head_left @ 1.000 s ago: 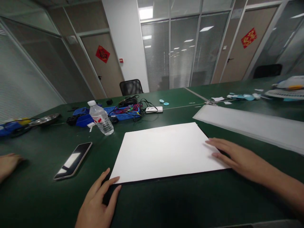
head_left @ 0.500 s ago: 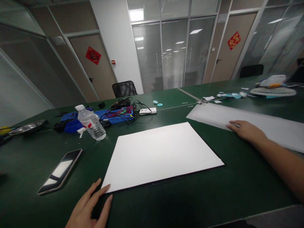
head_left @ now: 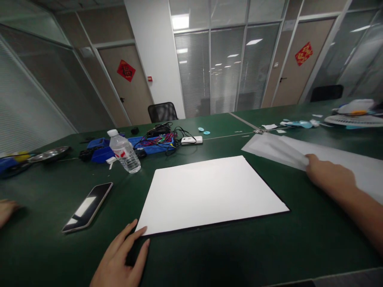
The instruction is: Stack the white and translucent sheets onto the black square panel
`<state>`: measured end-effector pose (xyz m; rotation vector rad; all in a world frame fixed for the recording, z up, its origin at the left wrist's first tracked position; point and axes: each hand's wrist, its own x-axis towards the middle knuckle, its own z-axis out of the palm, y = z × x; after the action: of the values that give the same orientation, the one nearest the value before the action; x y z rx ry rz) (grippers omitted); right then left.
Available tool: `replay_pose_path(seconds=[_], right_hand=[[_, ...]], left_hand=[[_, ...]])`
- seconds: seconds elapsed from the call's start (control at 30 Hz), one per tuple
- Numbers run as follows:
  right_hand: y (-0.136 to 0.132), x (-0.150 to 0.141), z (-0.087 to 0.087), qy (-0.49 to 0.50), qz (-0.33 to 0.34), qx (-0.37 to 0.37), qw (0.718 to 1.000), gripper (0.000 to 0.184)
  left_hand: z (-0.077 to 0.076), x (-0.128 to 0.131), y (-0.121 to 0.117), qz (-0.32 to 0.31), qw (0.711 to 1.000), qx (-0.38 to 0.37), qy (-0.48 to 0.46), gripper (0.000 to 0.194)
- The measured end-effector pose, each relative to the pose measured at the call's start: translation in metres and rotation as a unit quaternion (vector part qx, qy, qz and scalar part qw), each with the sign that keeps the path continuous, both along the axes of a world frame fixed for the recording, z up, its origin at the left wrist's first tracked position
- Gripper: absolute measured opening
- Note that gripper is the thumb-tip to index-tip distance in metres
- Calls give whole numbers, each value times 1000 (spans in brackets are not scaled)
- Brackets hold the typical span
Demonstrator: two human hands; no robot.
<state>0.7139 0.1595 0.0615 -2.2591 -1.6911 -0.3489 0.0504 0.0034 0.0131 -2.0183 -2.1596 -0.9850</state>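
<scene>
Plainly, the right hand (head_left: pixel 332 175) has its grip drawn into a pinch on the near edge of a translucent sheet (head_left: pixel 273 147), which creases and lifts there, on the right side of the bench (head_left: pixel 215 259). Meanwhile the left hand (head_left: pixel 121 255) keeps a loose grip with fingers spread, clasping nothing, a fingertip resting at the near left corner of a white sheet (head_left: pixel 209 195) that lies flat mid-bench, dark along its near and right edges. Left of it, a phone (head_left: pixel 88 207) lies face up, a plastic bottle (head_left: pixel 125 152) stands farther back, and another person's hand (head_left: pixel 7 211) shows at the left edge of view.
</scene>
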Motion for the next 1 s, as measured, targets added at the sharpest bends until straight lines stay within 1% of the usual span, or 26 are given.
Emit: replay_pose_path(seconds=[0.1,0.13,0.2,0.27,0.3,0.37,0.43,0.47,0.5,0.53,0.6,0.67,0.73,1.0], right_hand=[[-6,-22,19,-3,-45,-47,998,66],[-9,-34,25,-13,-49,-47,998,66],[-20,-62,35,-41,-32,-27,998,63],[-36,-96,38,-69,20,-10,997,60],[-45,-114,35,-80,58,0,995,57],[-64,-151,23,-88,161,32,982,53],[-80,-187,4,-96,294,70,949,54],[-87,-204,-7,-104,335,85,932,56],[-93,-219,-17,-111,368,93,919,58],[-98,-233,-27,-115,387,96,910,60],[-105,-254,-42,-106,409,86,902,63],[-108,-267,-51,-85,427,74,897,67],[-109,-273,-54,-67,444,69,891,71],[-104,-278,-46,-44,485,33,873,83]], left_hand=[[0,2,-1,8,1000,11,16,46],[0,2,-1,12,1000,11,19,46],[0,2,-1,19,999,7,27,47],[0,1,-1,22,999,2,39,47],[0,1,-1,19,999,-1,44,47],[2,1,-1,10,998,-6,54,47],[5,2,-1,2,998,-10,61,46],[6,3,-1,0,998,-11,63,46],[7,3,-1,-2,998,-11,65,46],[8,4,-2,-4,998,-10,65,45],[9,6,-2,-3,998,-8,61,45],[9,7,-2,1,998,-4,55,45],[9,7,-3,7,999,-4,52,45],[12,5,-5,23,998,-49,45,51]])
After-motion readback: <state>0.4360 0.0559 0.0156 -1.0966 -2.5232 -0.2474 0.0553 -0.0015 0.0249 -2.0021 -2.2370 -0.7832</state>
